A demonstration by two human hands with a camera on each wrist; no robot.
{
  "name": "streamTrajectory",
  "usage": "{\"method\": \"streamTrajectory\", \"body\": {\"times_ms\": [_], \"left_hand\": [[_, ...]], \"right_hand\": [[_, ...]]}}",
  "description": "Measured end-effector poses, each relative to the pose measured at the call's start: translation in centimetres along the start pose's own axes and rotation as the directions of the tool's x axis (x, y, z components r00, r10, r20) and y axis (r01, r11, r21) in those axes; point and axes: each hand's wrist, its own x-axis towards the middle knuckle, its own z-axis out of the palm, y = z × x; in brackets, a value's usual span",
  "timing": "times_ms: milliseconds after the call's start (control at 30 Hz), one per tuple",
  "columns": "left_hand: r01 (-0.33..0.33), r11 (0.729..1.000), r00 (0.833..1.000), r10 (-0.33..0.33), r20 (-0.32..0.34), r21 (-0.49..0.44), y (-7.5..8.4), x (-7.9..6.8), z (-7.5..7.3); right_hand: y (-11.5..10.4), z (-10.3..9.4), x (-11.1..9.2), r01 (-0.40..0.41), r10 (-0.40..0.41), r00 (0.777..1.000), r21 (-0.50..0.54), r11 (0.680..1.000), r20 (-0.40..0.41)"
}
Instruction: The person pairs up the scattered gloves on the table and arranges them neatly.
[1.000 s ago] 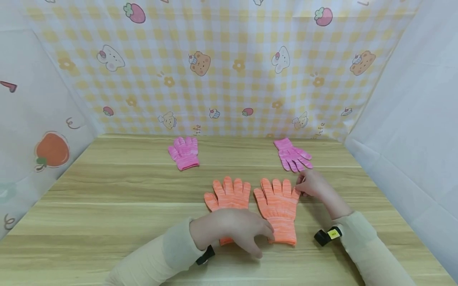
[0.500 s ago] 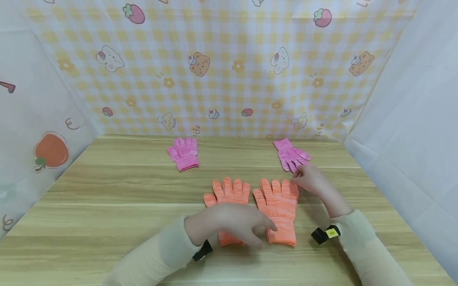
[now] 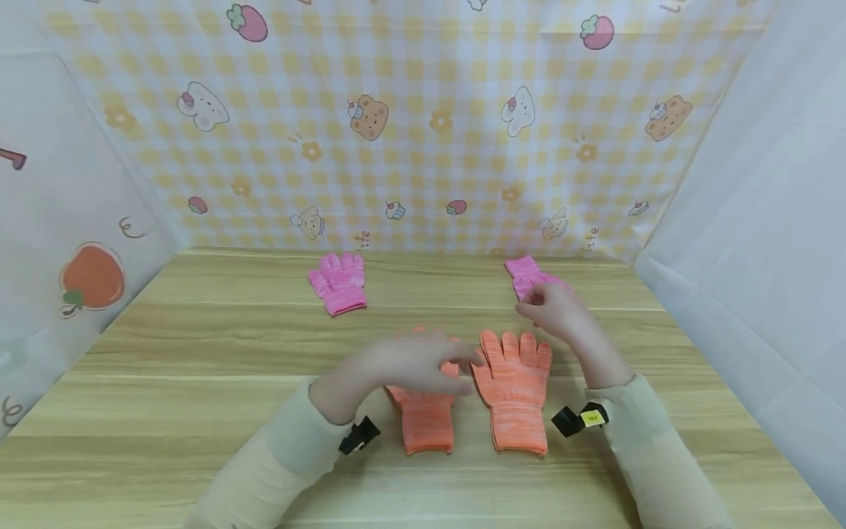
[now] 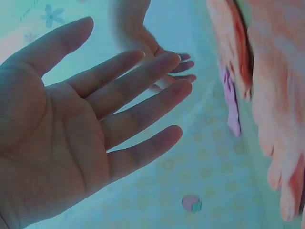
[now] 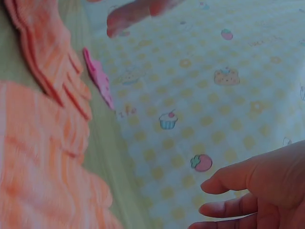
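Two orange knit gloves lie flat side by side, fingers pointing to the back. My left hand (image 3: 413, 364) hovers over the left orange glove (image 3: 428, 425), covering much of its finger part; in the left wrist view its fingers (image 4: 138, 107) are spread with nothing in the palm. The right orange glove (image 3: 518, 397) lies fully in sight. Beyond it my right hand (image 3: 555, 312) is held with loosely bent fingers, overlapping the right pink glove (image 3: 525, 275) and hiding its fingers in the head view. Nothing is between the right hand's fingers (image 5: 233, 181) in the right wrist view.
Another pink glove (image 3: 339, 285) lies at the back left of the wooden table (image 3: 218, 353). A yellow checked cloth (image 3: 423, 162) hangs along the back edge, with white cloth (image 3: 760, 220) at the right side. Each wrist wears a black camera.
My left hand has risen back from the orange cuffs toward the left glove's fingers. My right hand has left the right orange glove's fingertips and moved back and left, over the pink glove.
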Motion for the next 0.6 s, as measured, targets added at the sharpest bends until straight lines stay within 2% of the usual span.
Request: {"method": "streamTrajectory", "body": {"times_ms": [167, 267, 367, 467, 600], "left_hand": [[0.077, 0.995, 0.994, -0.082, -0.077, -0.069, -0.8, -0.8, -1.4], [0.122, 0.986, 0.981, -0.137, -0.137, -0.110, -1.5, -1.4, -2.2], [0.131, 0.981, 0.966, -0.158, -0.203, -0.142, -2.4, -1.8, -3.1], [0.141, 0.978, 0.942, -0.181, -0.284, -0.153, -3.5, -2.1, -3.9], [0.186, 0.966, 0.891, -0.243, -0.385, -0.179, -4.7, -2.6, -4.7]], "right_hand": [[-1.5, 0.1, 0.2, 0.015, -0.015, 1.000, -0.006, 1.000, -0.014], [-2.4, 0.0, 0.2, 0.008, -0.007, 1.000, 0.031, 0.999, -0.011], [-3.2, -0.1, 0.3, 0.010, -0.009, 1.000, 0.073, 0.997, -0.019], [-3.8, -0.3, 0.3, 0.017, -0.013, 0.999, 0.111, 0.994, -0.030], [-4.5, 0.0, 0.6, 0.032, -0.025, 0.999, 0.160, 0.987, -0.047]]}}
